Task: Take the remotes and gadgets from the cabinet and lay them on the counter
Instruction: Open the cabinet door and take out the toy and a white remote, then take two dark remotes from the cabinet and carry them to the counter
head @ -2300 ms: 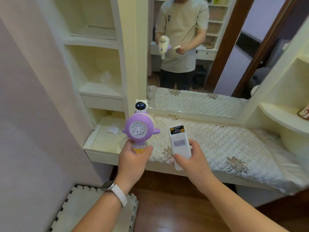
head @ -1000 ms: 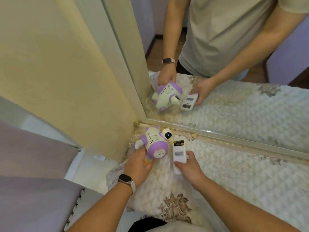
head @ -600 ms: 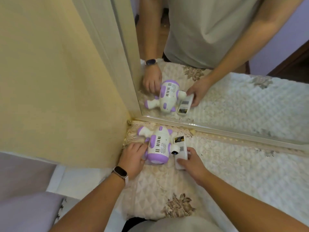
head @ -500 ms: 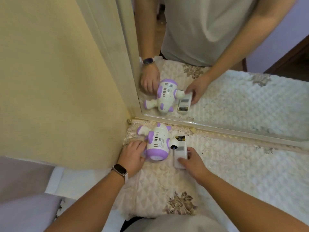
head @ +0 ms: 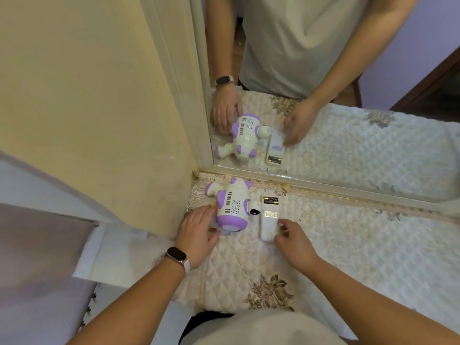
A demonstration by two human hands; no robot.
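Your right hand (head: pixel 292 239) has loosened off the white remote (head: pixel 268 219), which lies flat on the quilted surface (head: pixel 348 245) beside the purple-and-white gadget (head: pixel 232 206), near the mirror (head: pixel 348 158). Both hands are relaxed and spread; your left hand (head: pixel 196 232) touches the gadget's purple end.

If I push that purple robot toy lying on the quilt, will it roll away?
Probably not far: the purple robot toy lies down with stubby limbs sticking out, and the soft quilted cover should slow it. Its shell looks like hard plastic, so it is likely stiff and fairly light.
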